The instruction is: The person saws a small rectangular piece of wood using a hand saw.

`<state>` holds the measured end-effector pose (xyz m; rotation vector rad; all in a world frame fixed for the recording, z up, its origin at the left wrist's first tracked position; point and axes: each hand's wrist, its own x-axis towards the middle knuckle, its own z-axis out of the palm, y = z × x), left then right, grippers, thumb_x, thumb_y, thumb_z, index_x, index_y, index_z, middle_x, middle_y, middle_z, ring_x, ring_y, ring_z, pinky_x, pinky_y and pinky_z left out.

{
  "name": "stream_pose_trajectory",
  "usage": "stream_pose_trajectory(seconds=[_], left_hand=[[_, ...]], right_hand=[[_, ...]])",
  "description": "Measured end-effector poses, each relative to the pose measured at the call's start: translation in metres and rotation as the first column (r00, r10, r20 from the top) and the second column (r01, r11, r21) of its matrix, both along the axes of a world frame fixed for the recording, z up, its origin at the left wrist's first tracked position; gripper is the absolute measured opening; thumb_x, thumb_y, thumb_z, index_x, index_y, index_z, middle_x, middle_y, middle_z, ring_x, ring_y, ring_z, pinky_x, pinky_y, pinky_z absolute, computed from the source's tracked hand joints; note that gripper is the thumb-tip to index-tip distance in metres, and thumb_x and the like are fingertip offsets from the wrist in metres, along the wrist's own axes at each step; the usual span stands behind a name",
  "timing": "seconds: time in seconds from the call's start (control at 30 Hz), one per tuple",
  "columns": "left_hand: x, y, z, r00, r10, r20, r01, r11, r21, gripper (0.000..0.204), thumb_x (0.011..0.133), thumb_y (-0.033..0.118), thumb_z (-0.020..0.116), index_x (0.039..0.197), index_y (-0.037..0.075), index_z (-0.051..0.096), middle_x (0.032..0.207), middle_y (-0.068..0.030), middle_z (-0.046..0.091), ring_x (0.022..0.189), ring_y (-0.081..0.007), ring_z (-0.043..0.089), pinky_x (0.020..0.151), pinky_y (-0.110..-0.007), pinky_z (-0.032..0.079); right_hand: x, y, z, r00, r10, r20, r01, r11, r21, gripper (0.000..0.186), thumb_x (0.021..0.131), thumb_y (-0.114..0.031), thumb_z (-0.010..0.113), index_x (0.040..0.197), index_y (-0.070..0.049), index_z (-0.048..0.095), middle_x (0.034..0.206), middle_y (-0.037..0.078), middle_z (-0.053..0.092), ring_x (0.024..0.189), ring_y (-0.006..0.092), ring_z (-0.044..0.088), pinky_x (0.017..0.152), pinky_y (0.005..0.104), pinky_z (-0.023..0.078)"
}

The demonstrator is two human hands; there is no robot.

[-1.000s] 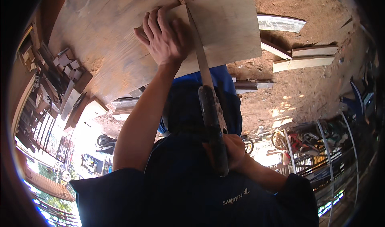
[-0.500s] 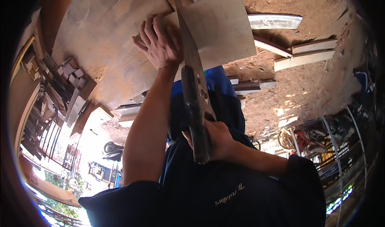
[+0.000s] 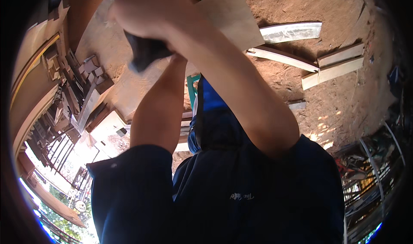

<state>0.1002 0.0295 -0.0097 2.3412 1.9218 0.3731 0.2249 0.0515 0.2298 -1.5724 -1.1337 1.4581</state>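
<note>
My right hand (image 3: 140, 13) is raised across my front to the upper left, blurred by motion. Its fingers are wrapped round the black handle of a handsaw (image 3: 144, 52); the blade cannot be made out. My left forearm (image 3: 157, 102) reaches up beneath the right one, which hides the left hand and its fingers. Past my right forearm shows a thin, light brown wooden sheet (image 3: 234, 18). A larger worn board (image 3: 101, 33) lies under and left of my hands.
Pale wooden strips (image 3: 333, 71) and a curved whitish piece (image 3: 292, 32) lie on the sandy ground at right. Stacked wood offcuts (image 3: 92, 74) stand at left. A green piece (image 3: 192, 91) shows by my legs. Racks with clutter (image 3: 365, 170) are at lower right.
My right hand has swung from near my waist up and left with the saw, crossing over my left arm. The blade no longer shows against the sheet, and my left hand is now covered.
</note>
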Motion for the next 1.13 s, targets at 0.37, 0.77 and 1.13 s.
stream_pose_trajectory(seconds=[0.37, 0.77, 1.13], left_hand=[[-0.017, 0.001, -0.005, 1.000, -0.015, 0.008, 0.015, 0.997, 0.081, 0.044, 0.098, 0.039, 0.058, 0.136, 0.017, 0.055, 0.138, -0.0081, 0.057, 0.138, -0.0278, 0.046, 0.120, -0.059, 0.020], [-0.010, -0.009, 0.000, 0.991, -0.122, 0.062, 0.115, 0.988, 0.102, 0.040, 0.101, 0.036, 0.051, 0.131, 0.010, 0.059, 0.137, -0.0108, 0.059, 0.139, -0.0302, 0.046, 0.120, -0.059, 0.022], [-0.011, -0.026, -0.004, 0.989, 0.114, 0.093, -0.128, 0.979, 0.161, 0.034, 0.099, 0.030, 0.052, 0.125, 0.010, 0.063, 0.131, -0.0113, 0.061, 0.137, -0.0299, 0.047, 0.118, -0.062, 0.022]], right_hand=[[-0.003, -0.195, -0.016, 0.966, -0.213, -0.145, 0.215, 0.977, -0.001, 0.017, 0.093, -0.013, 0.073, 0.100, -0.002, 0.061, 0.074, 0.004, 0.062, 0.064, 0.0109, 0.059, 0.059, 0.0295, 0.046], [-0.022, -0.207, -0.030, 0.973, -0.201, -0.112, 0.218, 0.961, 0.169, 0.012, 0.096, -0.006, 0.068, 0.092, -0.004, 0.057, 0.066, 0.000, 0.056, 0.057, 0.0066, 0.054, 0.050, 0.0262, 0.042], [-0.003, -0.202, -0.031, 0.974, -0.081, -0.210, 0.094, 0.994, 0.053, 0.018, 0.093, -0.006, 0.073, 0.090, -0.006, 0.055, 0.063, -0.001, 0.054, 0.046, 0.0051, 0.049, 0.042, 0.0229, 0.038]])
